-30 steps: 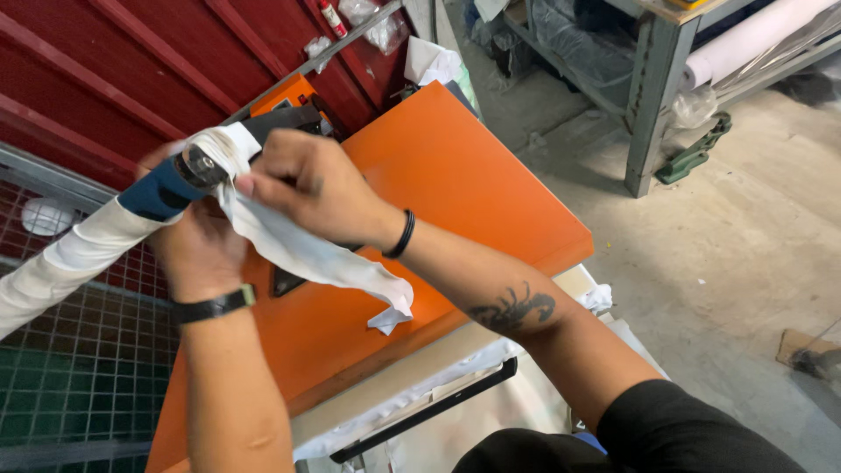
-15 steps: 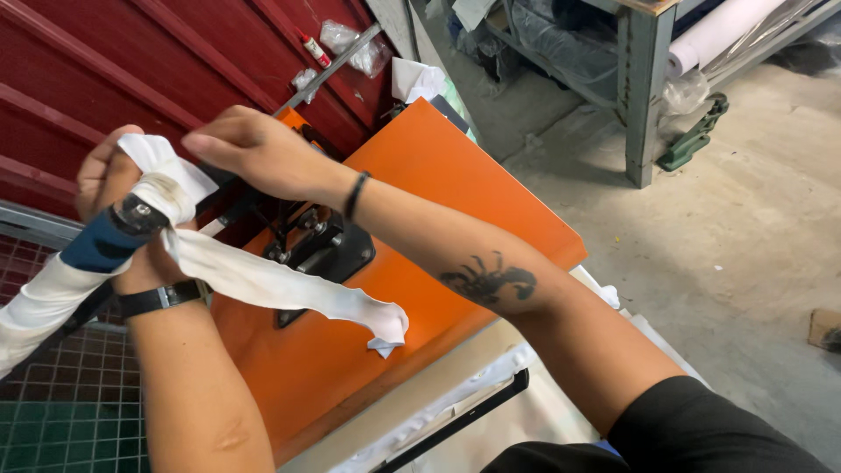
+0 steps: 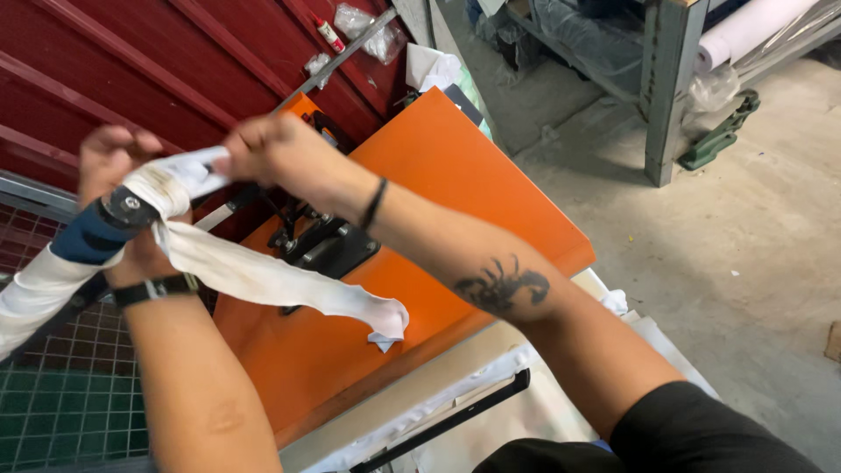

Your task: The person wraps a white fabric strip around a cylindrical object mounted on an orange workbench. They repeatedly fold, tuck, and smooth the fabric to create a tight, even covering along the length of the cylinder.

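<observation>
My left hand (image 3: pixel 118 188) grips the end of a long lever handle (image 3: pixel 92 235) that has a blue grip and white wrapping further down. A white cloth strip (image 3: pixel 263 276) is wound over the handle's end, and its loose tail hangs down over the orange press plate (image 3: pixel 455 184). My right hand (image 3: pixel 272 149) pinches the strip's upper end right beside the handle's tip. A black band sits on each wrist.
The orange heat press has a black hinge mechanism (image 3: pixel 320 241) in its middle and a white lower bed (image 3: pixel 455 390) below. A red metal wall (image 3: pixel 131 61) stands behind. Green wire mesh (image 3: pixel 53 412) lies at lower left. A grey metal bench leg (image 3: pixel 661 96) stands on the concrete floor.
The handle and both hands have shifted left and up in view. My right hand has pulled the strip's end across the handle tip; the loose tail now hangs lower over the orange plate.
</observation>
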A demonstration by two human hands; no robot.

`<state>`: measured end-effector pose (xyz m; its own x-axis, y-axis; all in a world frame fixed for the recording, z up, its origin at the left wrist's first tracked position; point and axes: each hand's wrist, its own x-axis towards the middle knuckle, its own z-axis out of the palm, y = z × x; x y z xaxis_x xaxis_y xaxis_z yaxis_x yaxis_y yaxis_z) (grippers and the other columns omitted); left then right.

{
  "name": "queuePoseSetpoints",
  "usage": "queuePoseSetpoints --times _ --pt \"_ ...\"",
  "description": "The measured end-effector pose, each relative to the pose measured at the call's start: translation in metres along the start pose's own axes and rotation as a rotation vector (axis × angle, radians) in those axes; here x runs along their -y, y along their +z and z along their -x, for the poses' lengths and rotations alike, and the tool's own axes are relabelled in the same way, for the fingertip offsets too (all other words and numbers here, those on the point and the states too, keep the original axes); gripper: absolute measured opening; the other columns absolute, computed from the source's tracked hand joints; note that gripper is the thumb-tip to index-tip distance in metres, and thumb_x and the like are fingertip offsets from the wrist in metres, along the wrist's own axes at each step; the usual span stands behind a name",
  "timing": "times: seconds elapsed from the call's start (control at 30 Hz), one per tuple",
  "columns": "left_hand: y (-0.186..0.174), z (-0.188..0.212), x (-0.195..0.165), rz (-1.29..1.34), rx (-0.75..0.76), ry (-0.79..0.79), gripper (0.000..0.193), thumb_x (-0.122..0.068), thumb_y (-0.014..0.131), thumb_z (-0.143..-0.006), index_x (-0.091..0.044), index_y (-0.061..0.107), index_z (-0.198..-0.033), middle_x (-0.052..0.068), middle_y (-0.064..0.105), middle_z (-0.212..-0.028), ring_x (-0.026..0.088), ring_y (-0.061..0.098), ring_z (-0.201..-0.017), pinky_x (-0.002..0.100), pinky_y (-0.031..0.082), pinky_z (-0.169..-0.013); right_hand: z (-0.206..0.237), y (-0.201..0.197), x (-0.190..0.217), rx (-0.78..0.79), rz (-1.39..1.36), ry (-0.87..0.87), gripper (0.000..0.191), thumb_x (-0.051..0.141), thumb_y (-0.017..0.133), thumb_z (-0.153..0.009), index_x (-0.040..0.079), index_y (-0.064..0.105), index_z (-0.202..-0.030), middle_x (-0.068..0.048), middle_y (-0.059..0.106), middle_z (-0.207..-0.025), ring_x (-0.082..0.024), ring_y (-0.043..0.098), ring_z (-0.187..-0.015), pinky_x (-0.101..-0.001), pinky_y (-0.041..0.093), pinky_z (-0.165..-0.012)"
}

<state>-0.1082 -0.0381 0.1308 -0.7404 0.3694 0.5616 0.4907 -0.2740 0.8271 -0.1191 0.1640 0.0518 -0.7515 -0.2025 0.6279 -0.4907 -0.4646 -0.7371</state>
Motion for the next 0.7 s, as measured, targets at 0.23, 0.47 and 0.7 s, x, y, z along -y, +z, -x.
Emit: queuePoseSetpoints --times 0.23,0.47,0.7 --pt "0.06 0.093 0.026 -0.174 -0.331 -0.128 0.039 -0.032 0.066 -0.111 -0.001 0.056 -0.133 0.011 0.063 -0.106 0.023 0.065 -0.091 0.037 0.056 -0.075 0.037 0.003 -0.014 0.057 -0.149 -0.041 0.014 0.017 0.073 -0.097 0.002 0.072 -0.094 0.003 0.067 -0.086 -0.006 0.059 -0.082 -0.0244 0.051 -0.076" --pt "0.056 0.06 0.017 0.156 -0.401 -0.103 0.045 -0.038 0.053 -0.101 -0.007 0.054 -0.134 0.01 0.066 -0.128 0.023 0.069 -0.118 0.04 0.059 -0.101 0.05 0.011 0.004 -0.024 -0.242 -0.298 0.014 0.013 0.069 -0.104 -0.001 0.072 -0.105 -0.003 0.068 -0.113 -0.01 0.063 -0.1 -0.0277 0.053 -0.091" --pt "0.05 0.081 0.016 -0.232 -0.469 -0.191 0.035 -0.027 0.056 -0.114 -0.002 0.055 -0.138 0.008 0.06 -0.125 0.015 0.06 -0.107 0.028 0.052 -0.089 0.058 0.028 0.016 -0.035 -0.04 -0.202 0.015 0.014 0.076 -0.094 0.003 0.075 -0.105 -0.008 0.072 -0.114 -0.016 0.071 -0.102 -0.0307 0.06 -0.091"
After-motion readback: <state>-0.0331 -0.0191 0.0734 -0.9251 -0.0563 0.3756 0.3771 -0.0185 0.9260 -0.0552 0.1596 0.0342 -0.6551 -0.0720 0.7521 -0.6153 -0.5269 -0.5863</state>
